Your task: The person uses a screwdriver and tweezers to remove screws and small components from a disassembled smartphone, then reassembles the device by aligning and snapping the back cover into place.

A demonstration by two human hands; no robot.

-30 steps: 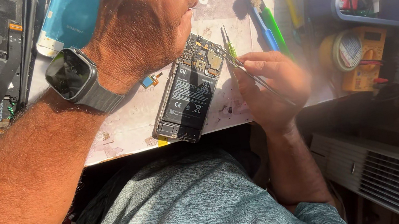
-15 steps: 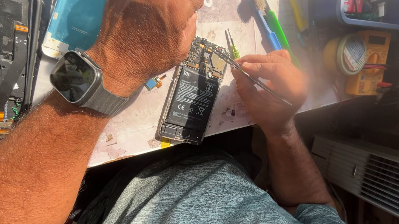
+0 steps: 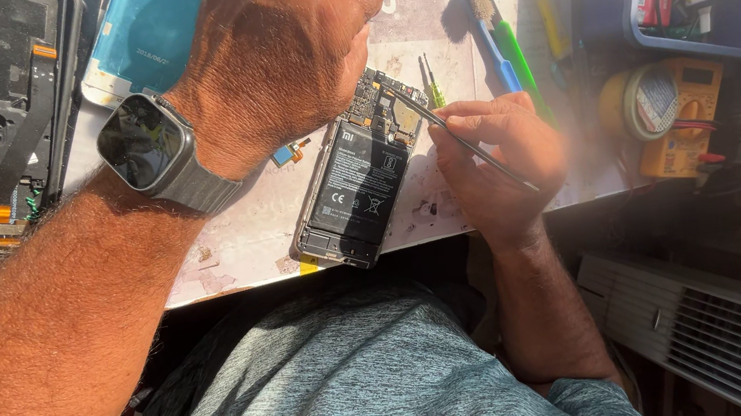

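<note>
The opened phone (image 3: pixel 355 190) lies back-up near the worktop's (image 3: pixel 235 247) front edge, battery and circuit board showing. Your right hand (image 3: pixel 497 165) pinches thin tweezers (image 3: pixel 460 141), whose tip has crept from beside the phone onto its top corner over the past second. Your left hand (image 3: pixel 281 46), fisted, hovers above, hiding the phone's upper left; whether it grips anything, you cannot tell.

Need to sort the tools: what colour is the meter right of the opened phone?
Yellow, with a pale round dial face: the meter shows best in the head view.
</note>
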